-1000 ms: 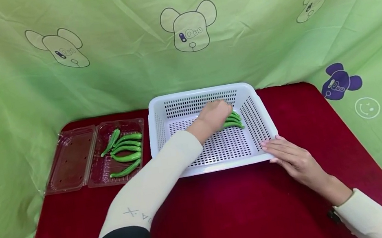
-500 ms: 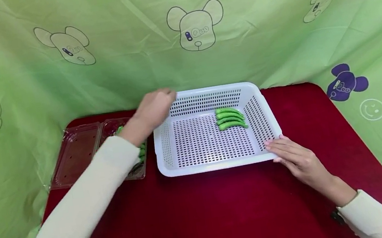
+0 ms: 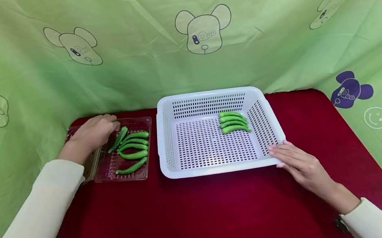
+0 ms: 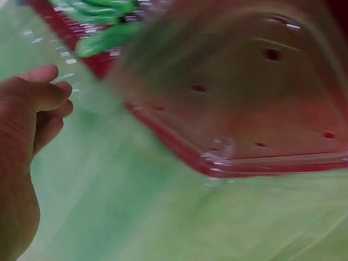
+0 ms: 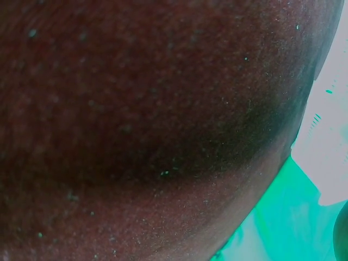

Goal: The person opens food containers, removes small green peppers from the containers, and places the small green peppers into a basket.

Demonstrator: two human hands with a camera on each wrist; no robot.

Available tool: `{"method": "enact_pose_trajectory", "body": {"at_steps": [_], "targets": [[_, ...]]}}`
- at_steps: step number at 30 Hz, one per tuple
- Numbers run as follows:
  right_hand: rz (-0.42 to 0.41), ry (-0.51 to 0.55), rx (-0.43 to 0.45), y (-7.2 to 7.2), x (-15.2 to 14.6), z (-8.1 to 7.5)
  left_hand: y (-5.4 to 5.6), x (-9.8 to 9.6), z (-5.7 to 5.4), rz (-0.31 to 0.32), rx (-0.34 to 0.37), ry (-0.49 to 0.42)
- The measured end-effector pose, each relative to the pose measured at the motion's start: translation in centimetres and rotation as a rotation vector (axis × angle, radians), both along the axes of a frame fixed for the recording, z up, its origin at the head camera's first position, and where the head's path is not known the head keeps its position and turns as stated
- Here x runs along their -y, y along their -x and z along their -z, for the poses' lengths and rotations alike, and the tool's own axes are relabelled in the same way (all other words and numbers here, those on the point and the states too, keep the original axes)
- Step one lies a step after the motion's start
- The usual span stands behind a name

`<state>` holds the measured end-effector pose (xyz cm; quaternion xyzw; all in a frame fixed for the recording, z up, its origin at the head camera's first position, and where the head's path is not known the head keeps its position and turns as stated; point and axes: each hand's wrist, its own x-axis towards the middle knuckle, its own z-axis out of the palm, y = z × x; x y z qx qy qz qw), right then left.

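My left hand (image 3: 98, 129) hovers at the back of a clear plastic clamshell box (image 3: 106, 174), near the green peppers (image 3: 133, 155) lying in it. Its fingers are loosely curled and hold nothing, as the left wrist view shows beside the box's lid (image 4: 234, 109). On the right, my right hand (image 3: 303, 166) grips the front right corner of a white perforated plastic basket (image 3: 217, 169), fingers over the rim and thumb outside. Several more green peppers (image 3: 234, 123) lie side by side in a row at the right of the basket floor.
A dark red cloth (image 3: 205, 215) covers the table under box and basket. Green fabric (image 3: 136, 53) printed with bear heads hangs close behind and along both sides. Most of the right wrist view is dark and blurred.
My left hand has left the peppers in the basket and swung left over the rim to the clamshell box. The right hand has stayed on the basket corner.
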<state>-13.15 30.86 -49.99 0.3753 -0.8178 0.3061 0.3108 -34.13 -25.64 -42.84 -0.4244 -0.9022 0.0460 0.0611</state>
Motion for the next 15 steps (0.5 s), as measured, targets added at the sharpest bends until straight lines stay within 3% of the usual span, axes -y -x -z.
{"method": "enact_pose_trajectory", "body": {"at_steps": [3,7,15], "targets": [[-0.005,0.007,0.0,0.0,0.1,0.0,-0.2,0.5,1.1,0.024,0.016,0.102],[-0.01,0.013,-0.002,-0.1,0.2,-0.1,-0.5,0.5,2.3,0.003,0.069,0.21],[-0.015,0.022,-0.035,0.0,0.3,-0.4,-0.6,0.2,3.6,-0.018,0.081,0.233]]}}
